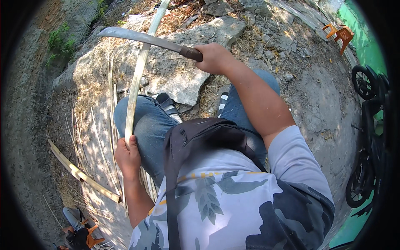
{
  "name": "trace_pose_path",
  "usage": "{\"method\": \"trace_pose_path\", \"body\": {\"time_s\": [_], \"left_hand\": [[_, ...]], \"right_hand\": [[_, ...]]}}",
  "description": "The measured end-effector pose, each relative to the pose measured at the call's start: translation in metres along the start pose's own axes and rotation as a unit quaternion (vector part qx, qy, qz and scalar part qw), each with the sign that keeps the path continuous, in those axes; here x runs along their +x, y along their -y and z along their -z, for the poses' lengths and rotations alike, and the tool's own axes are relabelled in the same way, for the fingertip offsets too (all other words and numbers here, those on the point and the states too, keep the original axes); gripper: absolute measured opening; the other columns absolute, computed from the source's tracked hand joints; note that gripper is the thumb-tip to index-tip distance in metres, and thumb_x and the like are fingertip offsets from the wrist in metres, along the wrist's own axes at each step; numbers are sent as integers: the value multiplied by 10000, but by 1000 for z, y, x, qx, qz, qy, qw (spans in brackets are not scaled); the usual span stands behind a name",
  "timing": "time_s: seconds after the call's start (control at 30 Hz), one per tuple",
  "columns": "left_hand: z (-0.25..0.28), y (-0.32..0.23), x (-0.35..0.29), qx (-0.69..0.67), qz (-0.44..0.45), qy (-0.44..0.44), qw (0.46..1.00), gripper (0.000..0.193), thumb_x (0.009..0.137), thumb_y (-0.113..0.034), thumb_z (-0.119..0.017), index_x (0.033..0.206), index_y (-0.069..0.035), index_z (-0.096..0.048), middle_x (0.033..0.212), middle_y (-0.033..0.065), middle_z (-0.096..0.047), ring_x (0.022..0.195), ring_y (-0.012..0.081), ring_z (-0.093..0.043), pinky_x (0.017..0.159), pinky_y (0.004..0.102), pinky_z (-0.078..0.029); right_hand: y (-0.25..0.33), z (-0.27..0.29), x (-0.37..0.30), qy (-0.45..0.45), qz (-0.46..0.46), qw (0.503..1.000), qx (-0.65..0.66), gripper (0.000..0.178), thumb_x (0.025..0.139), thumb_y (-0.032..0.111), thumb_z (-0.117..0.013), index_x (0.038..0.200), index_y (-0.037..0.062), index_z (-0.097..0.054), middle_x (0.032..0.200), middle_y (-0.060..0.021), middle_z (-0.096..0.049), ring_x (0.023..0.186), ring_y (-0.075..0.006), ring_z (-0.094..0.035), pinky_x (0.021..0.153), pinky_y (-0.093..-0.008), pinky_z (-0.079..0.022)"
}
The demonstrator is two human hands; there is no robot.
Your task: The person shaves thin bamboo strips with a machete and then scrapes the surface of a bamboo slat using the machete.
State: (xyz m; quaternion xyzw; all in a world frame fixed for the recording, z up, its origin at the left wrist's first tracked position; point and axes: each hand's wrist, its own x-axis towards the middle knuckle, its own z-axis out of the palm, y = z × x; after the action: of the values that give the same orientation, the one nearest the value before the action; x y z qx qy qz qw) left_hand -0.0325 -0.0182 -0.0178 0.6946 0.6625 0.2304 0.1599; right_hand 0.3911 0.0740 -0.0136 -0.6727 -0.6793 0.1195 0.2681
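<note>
White short-sleeved T-shirt cloth with grey leaf and camouflage shapes [225, 196] fills the foreground, and a dark zipped fabric bag [208, 133] hangs on a strap across it, above spread knees in faded blue jeans [150, 125]. Beside the left knee, the left hand [128, 156] grips the near end of a long, pale, flat strip that looks like split bamboo [135, 89], thumb laid along its face. From there the strip slants up and away past the knee, over a rough grey stone slab [175, 79]. The right hand [214, 58] is closed around the brown handle of a long knife with a curved grey metal blade [162, 42], held out ahead and pointing left. Its blade crosses over the strip in view; whether the two touch, I cannot tell. Thin pale strips [113, 104] lie on the ground left of the legs, with thicker yellowish bamboo lengths [85, 177] farther out. Another person [76, 235] shows at lower left by an orange chair [93, 237]. Off to the right, a dark two-wheeled motorbike [368, 141] stands near a green wall [362, 35].
</note>
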Motion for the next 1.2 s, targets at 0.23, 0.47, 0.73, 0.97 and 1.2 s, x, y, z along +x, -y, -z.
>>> {"method": "trace_pose_path", "body": {"time_s": [0.23,0.47,0.73,0.97,1.2], "left_hand": [[10,-13,1,71,23,14,997,571,1005,-553,-607,839,-8,-571,709,223,-619,677,442,-610,639,495,-465],[-4,-1,-2,5,-10,-25,1000,585,1008,-587,-587,852,-24,-581,664,177,-586,627,368,-599,612,462,-459],[-2,2,2,-1,-10,-6,1000,539,1012,-544,-613,863,-27,-592,660,160,-593,604,331,-598,591,425,-456],[0,-4,1,20,-1,-12,1000,541,1010,-538,-621,846,-24,-574,658,155,-579,589,311,-564,587,420,-444],[-1,6,2,-19,-3,2,1000,548,999,-558,-631,862,-28,-607,629,120,-566,571,273,-554,575,405,-441]], "right_hand": [[39,-21,-2,116,161,976,-89,174,764,244,-717,914,165,-678,796,-98,-710,790,-358,-712,744,-507,-559],[-12,19,7,61,1,997,-50,219,803,262,-720,999,166,-729,864,-111,-738,862,-335,-722,791,-474,-565],[5,12,-3,40,54,996,-59,241,820,274,-709,1030,158,-710,849,-122,-733,835,-356,-722,761,-497,-571],[48,-20,-8,110,234,958,-120,190,770,249,-734,935,164,-696,797,-89,-719,824,-316,-721,786,-458,-552],[-15,26,8,69,-36,997,-24,264,777,240,-723,1019,133,-723,889,-154,-734,897,-349,-719,813,-466,-561]]}}
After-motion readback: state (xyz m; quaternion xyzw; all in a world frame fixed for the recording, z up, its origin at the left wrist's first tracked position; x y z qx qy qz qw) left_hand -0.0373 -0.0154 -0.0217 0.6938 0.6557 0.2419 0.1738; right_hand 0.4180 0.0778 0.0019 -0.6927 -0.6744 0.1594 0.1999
